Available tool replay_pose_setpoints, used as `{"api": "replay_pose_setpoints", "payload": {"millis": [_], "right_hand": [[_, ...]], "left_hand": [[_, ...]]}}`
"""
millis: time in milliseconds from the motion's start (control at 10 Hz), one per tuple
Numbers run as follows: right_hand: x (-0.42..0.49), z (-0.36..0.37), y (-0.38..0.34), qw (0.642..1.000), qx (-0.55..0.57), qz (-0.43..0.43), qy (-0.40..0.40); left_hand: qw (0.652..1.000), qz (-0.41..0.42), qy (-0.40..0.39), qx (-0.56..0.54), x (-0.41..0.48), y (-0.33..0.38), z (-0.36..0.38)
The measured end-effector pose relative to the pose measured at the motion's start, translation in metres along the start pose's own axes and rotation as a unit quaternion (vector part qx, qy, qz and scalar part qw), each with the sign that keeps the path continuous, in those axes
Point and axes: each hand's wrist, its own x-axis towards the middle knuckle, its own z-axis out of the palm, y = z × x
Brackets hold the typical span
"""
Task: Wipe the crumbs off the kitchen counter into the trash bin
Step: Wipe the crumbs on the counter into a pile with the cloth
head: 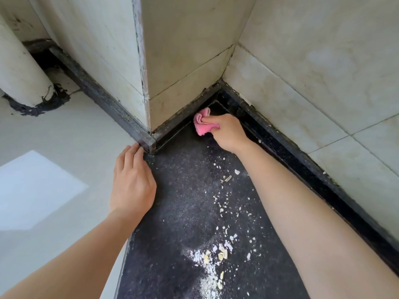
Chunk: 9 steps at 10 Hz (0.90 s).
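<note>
Crumbs point(218, 253) are scattered over the dark speckled worktop point(179, 190), as recorded in the head view. The densest patch, made up of pale yellow flakes and white powder, is located near the bottom centre of the view, between the two forearms. A thinner trail of fragments is spread from this patch toward the far corner and ends short of the right hand point(226, 131).

The right hand is extended to the far corner of the worktop, where the tiled pillar point(172, 50) meets the tiled wall point(313, 72). A pink cloth point(201, 123) is grasped in its fingers point(212, 120), which are curled round the bunched fabric. The cloth is held down at the worktop surface, just beside the dark strip at the foot of the pillar and well apart from the dense crumb patch.

The left hand point(131, 182) is laid flat at the left edge of the worktop. Its fingers point(133, 152) are straight and released, and nothing is held. The fingertips are placed against the end of the dark strip that runs along the pillar base.

A dark raised upstand point(302, 160) is fitted along the right side of the worktop, below the wall. A pale surface point(54, 137) is seen left of the worktop. A white pipe point(19, 70) is set into it at the upper left, ringed with dark sealant.
</note>
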Motion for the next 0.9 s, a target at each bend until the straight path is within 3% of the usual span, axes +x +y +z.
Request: {"api": "replay_pose_setpoints", "payload": {"millis": [100,200,400,500,600,700,900], "right_hand": [[-0.026,0.005,0.009,0.999,0.005,-0.034,-0.029],[-0.086,-0.009,0.012,0.992,-0.022,-0.033,-0.119],[-0.174,-0.048,0.015,0.938,-0.013,0.015,-0.345],[-0.14,-0.065,0.014,0.975,0.031,0.017,-0.218],[-0.069,-0.064,0.023,0.999,0.032,0.007,-0.003],[-0.02,-0.047,0.038,0.997,-0.075,0.001,0.034],[-0.073,-0.035,0.065,0.996,-0.084,0.017,0.029]], "left_hand": [[1.0,0.001,-0.002,0.004,0.0,0.0,-0.001],[1.0,-0.008,-0.003,0.001,0.0,0.002,-0.001],[1.0,-0.02,-0.01,-0.001,0.0,0.006,-0.004],[1.0,-0.021,-0.009,-0.002,-0.001,0.007,-0.005],[1.0,-0.021,-0.008,0.001,0.0,0.006,-0.004],[1.0,-0.021,-0.006,0.005,0.0,0.005,-0.004],[1.0,-0.02,-0.009,0.006,0.0,0.005,-0.005]]}}
